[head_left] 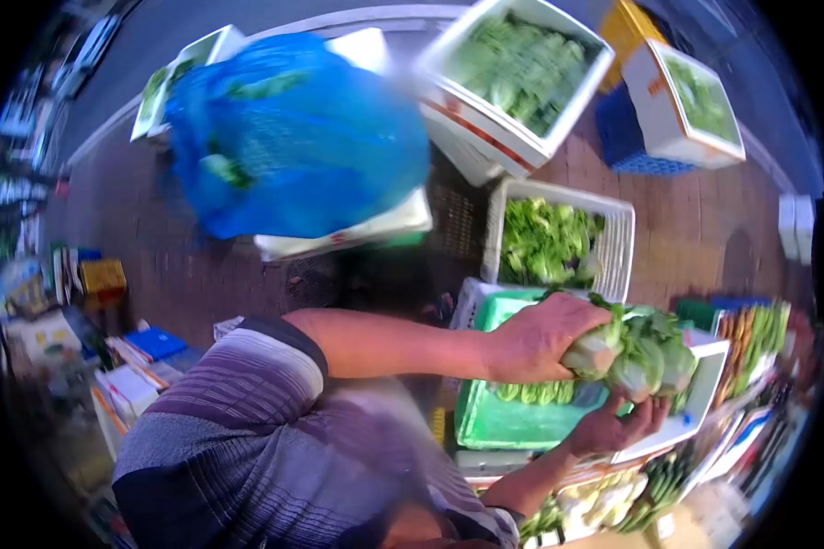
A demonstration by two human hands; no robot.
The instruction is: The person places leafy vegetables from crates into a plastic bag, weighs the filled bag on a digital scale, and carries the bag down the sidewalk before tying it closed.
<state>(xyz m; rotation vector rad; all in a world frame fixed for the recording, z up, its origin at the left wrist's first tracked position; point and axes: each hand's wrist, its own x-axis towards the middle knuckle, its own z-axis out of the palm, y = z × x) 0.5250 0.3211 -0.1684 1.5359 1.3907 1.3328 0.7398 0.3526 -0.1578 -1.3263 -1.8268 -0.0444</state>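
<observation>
Left hand (549, 337) closed round greens (639, 359); right hand (604, 430) half-curled beneath, hold unclear — uneven grip could drop some past the green tray's (504, 423) right edge.

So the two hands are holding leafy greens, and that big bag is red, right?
Not red: the head view shows the big bag is blue. The left hand and right hand are holding leafy greens, as you said.

A bulging blue plastic bag (293, 137) sits upper left; a red-striped white foam box (462, 108) stands top centre-right.
</observation>
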